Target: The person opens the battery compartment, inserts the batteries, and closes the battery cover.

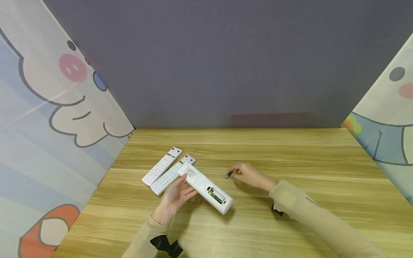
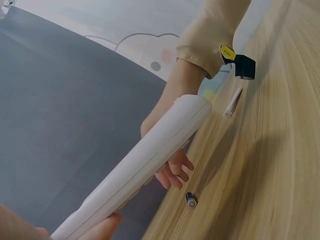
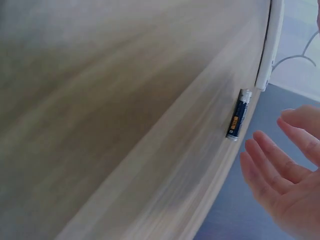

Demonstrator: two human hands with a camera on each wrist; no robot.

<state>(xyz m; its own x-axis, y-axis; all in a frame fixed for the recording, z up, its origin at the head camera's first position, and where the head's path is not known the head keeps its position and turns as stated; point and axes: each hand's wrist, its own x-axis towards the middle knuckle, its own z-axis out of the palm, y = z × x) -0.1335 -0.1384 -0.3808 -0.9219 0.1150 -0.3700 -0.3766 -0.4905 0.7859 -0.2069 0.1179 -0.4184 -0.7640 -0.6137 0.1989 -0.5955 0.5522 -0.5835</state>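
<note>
My left hand (image 1: 174,197) grips a white remote control (image 1: 203,184) by one end, its back facing up. The battery compartment (image 1: 216,195) is uncovered, and a green battery (image 1: 215,197) sits on one side of it. To the right, my right hand (image 1: 248,174) hovers just above the table beside a loose dark battery (image 1: 228,175). In the right wrist view that battery (image 3: 239,115) lies on the wood, apart from the loosely bent fingers (image 3: 275,165), which hold nothing.
Two more white remote controls lie face up at the left, one (image 1: 162,166) next to the other (image 1: 171,177). A small white piece (image 2: 233,102) lies on the table (image 2: 290,150) beneath the right forearm. A grey partition (image 1: 226,64) stands behind the table.
</note>
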